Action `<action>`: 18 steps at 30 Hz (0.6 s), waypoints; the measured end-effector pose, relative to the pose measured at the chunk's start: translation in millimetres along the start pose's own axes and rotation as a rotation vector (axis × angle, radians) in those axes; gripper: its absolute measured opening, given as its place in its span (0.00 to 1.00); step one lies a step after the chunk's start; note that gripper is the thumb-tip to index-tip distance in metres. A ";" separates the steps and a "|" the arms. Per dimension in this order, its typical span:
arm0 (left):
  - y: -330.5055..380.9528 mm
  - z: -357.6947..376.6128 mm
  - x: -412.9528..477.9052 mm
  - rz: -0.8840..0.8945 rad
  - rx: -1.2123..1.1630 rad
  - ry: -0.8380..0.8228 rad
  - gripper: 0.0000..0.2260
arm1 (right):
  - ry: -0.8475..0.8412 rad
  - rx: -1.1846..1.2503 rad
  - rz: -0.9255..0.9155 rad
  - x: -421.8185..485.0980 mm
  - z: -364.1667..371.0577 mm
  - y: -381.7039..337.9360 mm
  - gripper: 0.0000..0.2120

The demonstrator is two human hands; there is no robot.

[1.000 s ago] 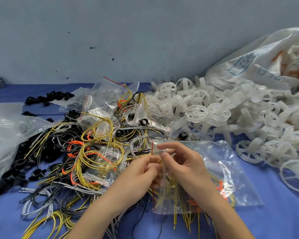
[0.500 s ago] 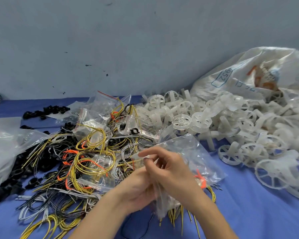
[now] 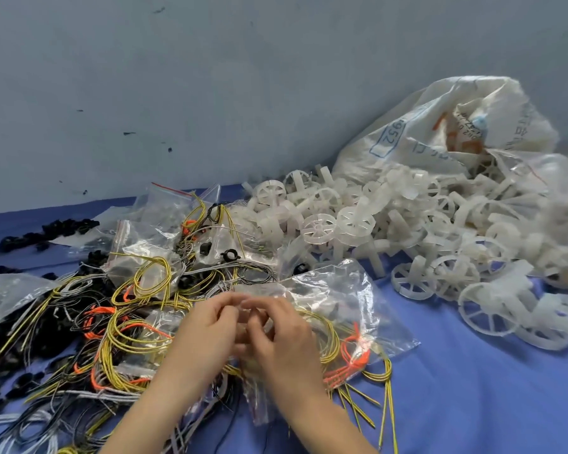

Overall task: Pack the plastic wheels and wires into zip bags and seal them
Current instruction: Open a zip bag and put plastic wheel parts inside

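A clear zip bag (image 3: 351,309) lies on the blue table in front of me, with yellow and orange wires (image 3: 348,352) inside and yellow wire ends sticking out below. My left hand (image 3: 207,335) and my right hand (image 3: 282,335) meet at the bag's left edge, fingertips pinching the plastic between them. The hands are blurred, so the exact grip is unclear. A heap of translucent white plastic wheels (image 3: 407,231) spreads over the right half of the table. Loose coils of yellow, black, white and orange wire (image 3: 118,322) lie at the left.
Several filled small zip bags (image 3: 158,234) are piled behind the wires. A big white printed sack (image 3: 440,136) lies at the back right against the grey wall. Black plastic rings (image 3: 63,227) and a clear bag (image 3: 4,296) sit at the far left.
The bag was lifted and turned half a second ago; now it lies flatter and spread to the right. Both hands have come together at its left edge. The camera has tilted upward.
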State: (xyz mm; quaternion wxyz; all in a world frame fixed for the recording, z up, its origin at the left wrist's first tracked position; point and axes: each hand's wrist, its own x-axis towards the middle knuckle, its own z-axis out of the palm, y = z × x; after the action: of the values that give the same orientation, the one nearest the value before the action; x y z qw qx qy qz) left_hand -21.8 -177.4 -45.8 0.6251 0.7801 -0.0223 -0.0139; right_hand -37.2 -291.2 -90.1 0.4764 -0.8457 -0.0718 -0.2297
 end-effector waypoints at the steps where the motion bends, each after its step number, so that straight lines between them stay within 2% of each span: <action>1: -3.7 -5.9 1.3 0.060 0.060 0.060 0.15 | -0.023 -0.018 -0.002 -0.3 1.7 2.7 0.08; 4: -19.2 -16.8 3.8 0.219 0.166 0.231 0.14 | -0.046 -0.028 -0.006 2.3 3.4 7.5 0.08; 7: -34.3 -21.1 4.6 0.288 0.295 0.326 0.14 | 0.030 0.049 0.046 9.4 -0.9 13.2 0.09; 11: -46.0 -27.3 5.4 0.302 0.365 0.367 0.13 | 0.204 0.197 0.176 17.2 -11.6 20.5 0.10; 18: -51.3 -37.2 6.7 0.307 0.444 0.389 0.15 | 0.199 0.325 0.268 16.8 -13.6 21.0 0.09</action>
State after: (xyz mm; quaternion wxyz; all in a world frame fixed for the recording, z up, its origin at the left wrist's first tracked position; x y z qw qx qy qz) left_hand -12.3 -130.3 -87.7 0.4271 0.8729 -0.0225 0.2348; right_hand -19.6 -315.5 -92.7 0.6373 -0.7330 0.0522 -0.2320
